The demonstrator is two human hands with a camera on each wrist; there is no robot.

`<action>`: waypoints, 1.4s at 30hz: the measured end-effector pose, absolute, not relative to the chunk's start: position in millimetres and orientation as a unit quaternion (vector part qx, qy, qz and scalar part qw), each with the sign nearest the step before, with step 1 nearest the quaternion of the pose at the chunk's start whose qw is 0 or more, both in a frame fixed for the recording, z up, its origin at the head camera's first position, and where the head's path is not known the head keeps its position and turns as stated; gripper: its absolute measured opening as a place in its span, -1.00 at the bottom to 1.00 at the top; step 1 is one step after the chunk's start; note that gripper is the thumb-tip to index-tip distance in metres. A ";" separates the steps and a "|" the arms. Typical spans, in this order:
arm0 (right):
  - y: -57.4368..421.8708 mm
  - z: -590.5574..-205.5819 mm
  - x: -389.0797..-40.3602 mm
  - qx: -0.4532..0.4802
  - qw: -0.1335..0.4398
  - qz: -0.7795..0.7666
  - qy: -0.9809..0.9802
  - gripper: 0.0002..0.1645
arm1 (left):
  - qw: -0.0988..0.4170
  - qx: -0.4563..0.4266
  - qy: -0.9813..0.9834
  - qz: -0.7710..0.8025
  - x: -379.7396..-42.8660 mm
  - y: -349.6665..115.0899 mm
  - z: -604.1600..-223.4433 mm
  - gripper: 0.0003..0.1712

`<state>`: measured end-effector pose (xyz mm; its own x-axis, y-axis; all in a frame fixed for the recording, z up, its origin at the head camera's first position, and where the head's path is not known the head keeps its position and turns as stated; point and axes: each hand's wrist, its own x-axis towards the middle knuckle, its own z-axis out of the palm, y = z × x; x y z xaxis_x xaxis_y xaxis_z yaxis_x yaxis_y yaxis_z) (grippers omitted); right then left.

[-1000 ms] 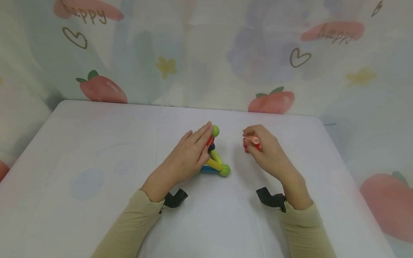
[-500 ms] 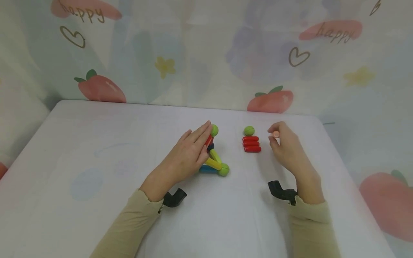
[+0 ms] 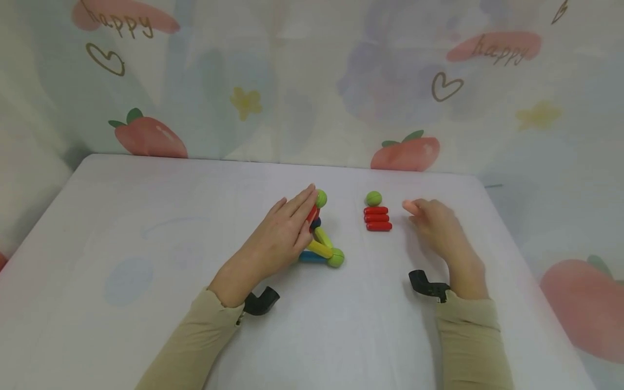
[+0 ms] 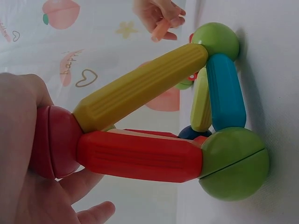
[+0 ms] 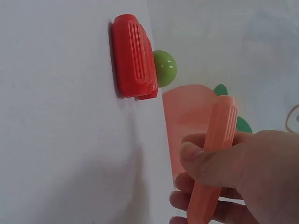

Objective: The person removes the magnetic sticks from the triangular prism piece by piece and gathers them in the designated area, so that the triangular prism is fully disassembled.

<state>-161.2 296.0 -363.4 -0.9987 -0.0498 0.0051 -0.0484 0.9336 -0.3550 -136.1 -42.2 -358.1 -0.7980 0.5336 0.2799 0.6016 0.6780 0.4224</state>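
Note:
My left hand (image 3: 278, 230) lies over a frame of magnetic building rods and balls. In the left wrist view, its thumb and fingers are on either side of the frame's red ball (image 4: 53, 142). A yellow rod (image 4: 145, 88) and a red rod (image 4: 140, 156) run from that ball to green balls (image 4: 233, 163) on the table, joined by a blue rod (image 4: 227, 93). The hand hides much of the frame in the head view. Off to the right, my right hand (image 3: 439, 227) pinches a light orange magnetic rod (image 5: 212, 158) between thumb and fingers, raised over the table.
Between the hands, several red rods (image 3: 377, 218) lie side by side on the white table (image 3: 312, 336), with a loose green ball (image 3: 374, 198) just behind them. A patterned cloth (image 3: 302, 81) hangs behind the table's far edge.
My right hand has moved right from the red rods with the orange rod, uncovering them and the green ball, then turned slightly. My left hand has stayed on the frame.

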 end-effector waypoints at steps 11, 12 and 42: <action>299.1 -370.8 -171.7 -0.010 0.016 -0.178 0.984 -0.55 | 0.067 -0.311 -0.914 -0.252 -135.5 -43.1 -356.9 -0.30; 299.7 -371.7 -173.3 -0.009 0.027 -0.176 0.984 -0.53 | 0.068 -0.312 -0.914 -0.251 -135.3 -43.3 -356.8 -0.30; 305.1 -376.8 -192.2 -0.081 0.037 -0.068 0.994 -0.55 | 0.059 -0.304 -0.917 -0.251 -135.0 -42.5 -357.4 -0.29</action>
